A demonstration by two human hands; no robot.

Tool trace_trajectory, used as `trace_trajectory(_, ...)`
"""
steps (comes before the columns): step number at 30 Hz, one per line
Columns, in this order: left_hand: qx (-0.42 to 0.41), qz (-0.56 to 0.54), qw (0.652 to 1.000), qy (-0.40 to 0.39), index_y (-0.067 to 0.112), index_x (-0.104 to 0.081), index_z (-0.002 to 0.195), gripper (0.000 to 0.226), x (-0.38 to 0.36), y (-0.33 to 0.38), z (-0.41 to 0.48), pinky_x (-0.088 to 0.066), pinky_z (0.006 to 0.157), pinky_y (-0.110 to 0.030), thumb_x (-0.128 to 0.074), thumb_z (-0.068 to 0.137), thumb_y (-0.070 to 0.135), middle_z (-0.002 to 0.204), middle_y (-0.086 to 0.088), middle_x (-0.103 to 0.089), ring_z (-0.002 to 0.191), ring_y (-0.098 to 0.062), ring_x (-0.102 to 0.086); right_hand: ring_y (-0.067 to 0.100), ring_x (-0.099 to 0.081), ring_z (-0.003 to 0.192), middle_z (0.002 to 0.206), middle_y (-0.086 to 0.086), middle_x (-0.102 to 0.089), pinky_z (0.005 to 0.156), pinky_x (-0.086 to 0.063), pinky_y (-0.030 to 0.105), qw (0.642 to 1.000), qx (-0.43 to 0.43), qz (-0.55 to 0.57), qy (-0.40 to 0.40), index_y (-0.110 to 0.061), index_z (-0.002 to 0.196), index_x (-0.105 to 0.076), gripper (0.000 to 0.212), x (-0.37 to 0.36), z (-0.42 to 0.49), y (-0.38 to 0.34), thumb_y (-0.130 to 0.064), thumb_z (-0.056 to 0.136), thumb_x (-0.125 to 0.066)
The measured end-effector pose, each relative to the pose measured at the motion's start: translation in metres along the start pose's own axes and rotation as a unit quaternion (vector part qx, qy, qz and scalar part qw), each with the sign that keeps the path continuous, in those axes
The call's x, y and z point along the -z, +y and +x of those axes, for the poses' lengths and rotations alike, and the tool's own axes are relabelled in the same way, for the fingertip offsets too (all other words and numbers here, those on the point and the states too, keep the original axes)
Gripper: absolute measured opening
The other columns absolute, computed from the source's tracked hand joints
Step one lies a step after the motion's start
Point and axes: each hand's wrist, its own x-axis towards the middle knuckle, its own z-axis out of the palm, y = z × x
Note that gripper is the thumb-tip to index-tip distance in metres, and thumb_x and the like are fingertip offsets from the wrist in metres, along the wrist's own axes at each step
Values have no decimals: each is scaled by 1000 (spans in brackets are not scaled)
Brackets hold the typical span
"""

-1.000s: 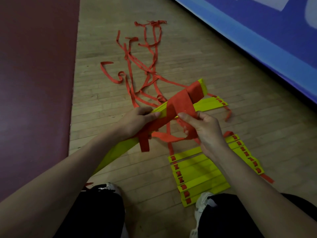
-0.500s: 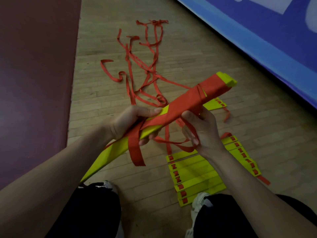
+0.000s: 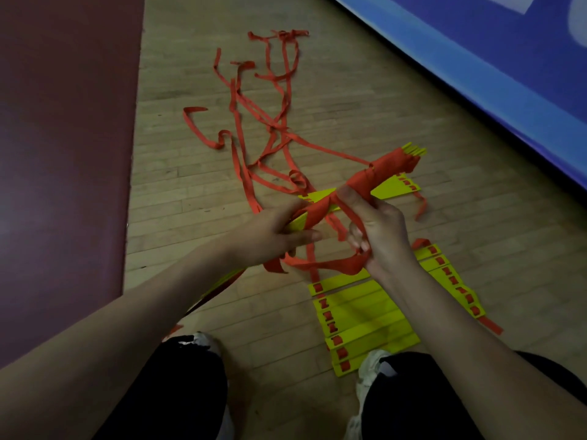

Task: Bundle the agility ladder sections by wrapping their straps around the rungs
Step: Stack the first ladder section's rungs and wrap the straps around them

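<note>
A bundle of yellow rungs (image 3: 386,165) wrapped in red strap runs diagonally above the wooden floor, its far end pointing up and right. My left hand (image 3: 270,235) grips the bundle near its middle. My right hand (image 3: 379,233) pinches a loop of red strap (image 3: 330,265) that hangs below the bundle; its thumb presses on the wrapped part. A second stack of yellow rungs (image 3: 365,322) lies flat on the floor under my right forearm. Loose red straps (image 3: 270,122) trail across the floor beyond the bundle.
A dark red mat (image 3: 63,154) covers the floor on the left. A blue padded wall (image 3: 476,58) runs along the upper right. My knees in black trousers (image 3: 178,392) and white shoes (image 3: 371,366) are at the bottom. Another yellow rung (image 3: 394,187) lies under the bundle.
The bundle has turned and dropped lower, so its far end now shows the rung edges. My right hand has shifted onto the wrapped part and pulled the strap loop down beneath it.
</note>
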Motion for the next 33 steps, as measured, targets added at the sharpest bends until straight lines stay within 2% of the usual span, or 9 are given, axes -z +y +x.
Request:
trace_trajectory(3, -73, 167, 982, 42, 11, -42, 130, 43, -4, -4, 0, -51, 66, -32, -55, 95, 31, 83, 8, -56, 74, -18, -64, 7, -26, 29, 39, -5, -30, 34, -21, 19, 1000, -10, 5, 23, -11, 65, -54, 44, 0, 4, 0, -46, 52, -78)
trace_trajectory(5, -100, 246, 961, 80, 10, -39, 135, 47, -6, -5, 0, -49, 69, -41, -50, 97, 35, 97, -5, -62, 85, -33, -63, 8, -28, 31, 40, -5, -33, 36, -23, 21, 999, -2, -17, 34, -12, 63, -54, 43, 1, 6, -1, -46, 56, -79)
trace_trajectory(9, -78, 283, 947, 130, 11, -38, 139, 49, -4, -7, 5, -39, 64, -36, -48, 98, 36, 111, -15, -63, 95, -38, -60, 6, -44, 42, 48, -10, -52, 46, -38, 26, 996, 37, -67, 46, -16, 71, -66, 25, 2, 10, 2, -37, 72, -80)
trace_trajectory(14, -23, 229, 964, 134, 13, -43, 128, 39, 2, -14, 8, -52, 68, -42, -49, 97, 36, 91, -10, -70, 76, -25, -65, 15, -56, 51, 61, 2, -65, 50, -46, 23, 998, -11, -68, -15, -14, 79, -69, 13, 3, 8, 6, -26, 83, -72)
trace_trajectory(19, -4, 125, 987, 105, 11, -49, 117, 28, 4, -8, 7, -54, 64, -37, -52, 97, 31, 75, 3, -65, 63, -11, -63, 11, -60, 54, 64, 1, -68, 52, -49, 23, 999, -20, -46, -8, -13, 79, -71, 14, 1, 2, 4, -21, 72, -80)
trace_trajectory(25, 37, -145, 985, 80, 8, -52, 101, 6, 11, 13, 3, -48, 44, -23, -54, 96, 12, 67, 0, -61, 47, -5, -56, 0, -45, 36, 54, -5, -61, 35, -33, 13, 999, 27, -26, 22, -11, 73, -62, 18, -3, -6, 0, -16, 75, -79)
trace_trajectory(29, 60, -271, 958, 73, 24, -51, 85, 19, 17, 20, 0, -49, 42, -23, -55, 94, 7, 58, -1, -66, 44, -11, -59, 3, -38, 30, 63, 7, -59, 31, -27, 17, 999, 20, -27, 14, -13, 86, -60, 34, -2, -3, -2, -31, 66, -80)
trace_trajectory(32, 42, -305, 951, 29, 13, -58, 94, 4, 24, 19, -2, -50, 49, -30, -59, 90, 14, 73, -14, -69, 50, -27, -59, 7, -28, 24, 55, 9, -51, 31, -18, 16, 1000, 1, 14, -11, -12, 95, -58, 42, -2, -1, -4, -34, 64, -76)
trace_trajectory(33, 37, -312, 949, 12, 8, -59, 98, 14, 26, 17, -2, -49, 51, -32, -61, 88, 17, 77, -18, -68, 52, -29, -58, 6, -27, 24, 48, 3, -48, 32, -18, 16, 999, 1, 26, -28, -12, 94, -57, 37, -1, -1, -4, -31, 67, -75)
